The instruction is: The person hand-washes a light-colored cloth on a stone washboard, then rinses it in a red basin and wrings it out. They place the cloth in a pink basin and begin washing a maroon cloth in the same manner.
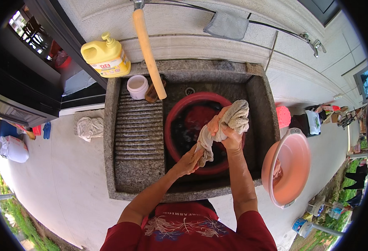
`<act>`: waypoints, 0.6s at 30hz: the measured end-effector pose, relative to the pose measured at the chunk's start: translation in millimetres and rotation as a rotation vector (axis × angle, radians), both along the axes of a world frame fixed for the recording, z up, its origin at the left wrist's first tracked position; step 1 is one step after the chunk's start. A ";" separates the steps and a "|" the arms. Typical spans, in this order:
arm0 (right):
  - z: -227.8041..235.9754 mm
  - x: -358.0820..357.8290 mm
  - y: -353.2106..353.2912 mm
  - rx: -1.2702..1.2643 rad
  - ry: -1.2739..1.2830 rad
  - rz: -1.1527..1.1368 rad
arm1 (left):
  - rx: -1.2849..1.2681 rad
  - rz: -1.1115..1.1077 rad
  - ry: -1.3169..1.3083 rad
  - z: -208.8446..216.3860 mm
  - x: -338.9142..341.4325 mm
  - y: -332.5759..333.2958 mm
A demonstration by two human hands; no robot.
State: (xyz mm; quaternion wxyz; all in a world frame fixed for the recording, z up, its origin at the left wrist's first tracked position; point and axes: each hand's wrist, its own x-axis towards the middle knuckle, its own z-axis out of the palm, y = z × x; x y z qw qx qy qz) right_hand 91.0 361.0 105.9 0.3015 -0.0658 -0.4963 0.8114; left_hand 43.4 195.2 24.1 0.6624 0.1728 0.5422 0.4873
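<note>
A wet, greyish-beige cloth [236, 114] is twisted into a rope and held above a red basin [174, 121]. My left hand [188, 162] is closed round its lower end. Higher up, my right hand [232, 139] grips the cloth near its bunched upper end, which folds over beyond the fingers. Dark water fills the basin, and something red shows in it. The basin stands inside a stone sink [259, 125], to the right of its ridged washboard [138, 134].
A wooden-looking tube [147, 46] hangs from the tap over the sink. Beside it stand a pale tub [138, 86], a brown brush-like thing [152, 93] and a yellow pump jug [105, 57]. A pink basin [298, 167] is at right; a crumpled cloth [90, 127] lies left.
</note>
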 end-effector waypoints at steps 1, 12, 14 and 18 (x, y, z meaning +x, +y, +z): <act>6.3 -0.5 -5.6 0.040 0.040 0.082 | 0.073 0.034 -0.237 3.0 -2.7 -1.3; 66.9 10.2 -63.7 -0.076 0.278 0.517 | 0.352 0.787 -1.266 36.7 -16.5 13.6; 59.0 15.5 -66.7 -0.012 0.297 0.475 | 0.290 0.898 -1.217 42.0 -26.8 10.5; 47.9 12.7 -54.5 -0.234 0.266 0.129 | 0.610 0.903 -0.963 27.2 -51.8 -4.7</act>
